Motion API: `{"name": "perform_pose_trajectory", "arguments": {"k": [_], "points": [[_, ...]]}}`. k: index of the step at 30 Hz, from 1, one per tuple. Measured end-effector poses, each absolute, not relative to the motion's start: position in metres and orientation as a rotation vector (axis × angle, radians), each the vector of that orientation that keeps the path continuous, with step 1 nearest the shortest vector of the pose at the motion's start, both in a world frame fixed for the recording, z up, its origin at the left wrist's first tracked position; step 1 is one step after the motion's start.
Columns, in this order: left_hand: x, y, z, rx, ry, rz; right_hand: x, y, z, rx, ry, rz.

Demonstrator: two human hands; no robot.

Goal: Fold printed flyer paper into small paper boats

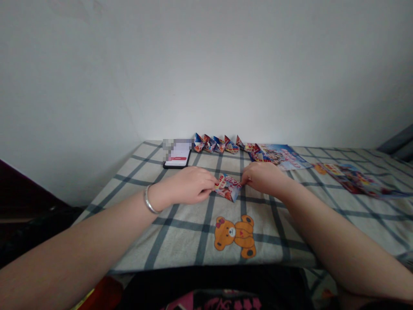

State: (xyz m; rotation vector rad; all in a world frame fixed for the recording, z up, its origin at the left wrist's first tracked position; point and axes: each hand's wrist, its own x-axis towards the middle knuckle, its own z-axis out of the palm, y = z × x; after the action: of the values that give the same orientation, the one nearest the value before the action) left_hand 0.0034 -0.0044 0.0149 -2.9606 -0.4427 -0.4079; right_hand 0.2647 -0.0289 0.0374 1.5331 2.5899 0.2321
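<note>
A small folded piece of colourful printed paper [228, 187] lies on the checked bed sheet [180, 232] between my hands. My left hand [187, 186], with a silver bangle on its wrist, is curled and pinches the paper's left edge. My right hand [263, 177] is closed on the paper's right edge. Both hands rest on the sheet.
A row of several folded paper shapes [219, 144] lines the wall at the back. A phone [177, 155] lies left of them, screen lit. Printed sheets [282, 156] lie flat at the back right, and another printed sheet [351, 178] lies farther right. A bear print [235, 234] marks the sheet near me.
</note>
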Motion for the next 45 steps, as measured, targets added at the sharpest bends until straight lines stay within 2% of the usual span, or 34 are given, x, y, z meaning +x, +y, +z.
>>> {"name": "perform_pose_trajectory", "arguments": {"k": [9,15,22,28,35,45], "points": [[0.003,-0.001,0.013,-3.006,-0.382,-0.434,0.272,-0.024,0.036,1.474,2.662,0.152],[0.004,0.003,0.004,-3.074,-0.462,-0.582,0.268,-0.028,0.033,1.511,2.695,0.141],[0.006,0.003,-0.003,-3.005,-0.543,-0.542,0.265,-0.026,0.024,1.462,2.794,0.155],[0.004,0.003,-0.008,-3.057,-0.737,-0.648,0.268,-0.021,0.021,1.448,2.814,0.093],[0.005,-0.002,-0.011,-2.950,-0.642,-0.591,0.259,-0.024,0.016,1.424,2.927,0.106],[0.004,0.001,-0.011,-2.906,-0.871,-0.450,0.251,-0.020,0.004,1.501,3.000,0.198]]}}
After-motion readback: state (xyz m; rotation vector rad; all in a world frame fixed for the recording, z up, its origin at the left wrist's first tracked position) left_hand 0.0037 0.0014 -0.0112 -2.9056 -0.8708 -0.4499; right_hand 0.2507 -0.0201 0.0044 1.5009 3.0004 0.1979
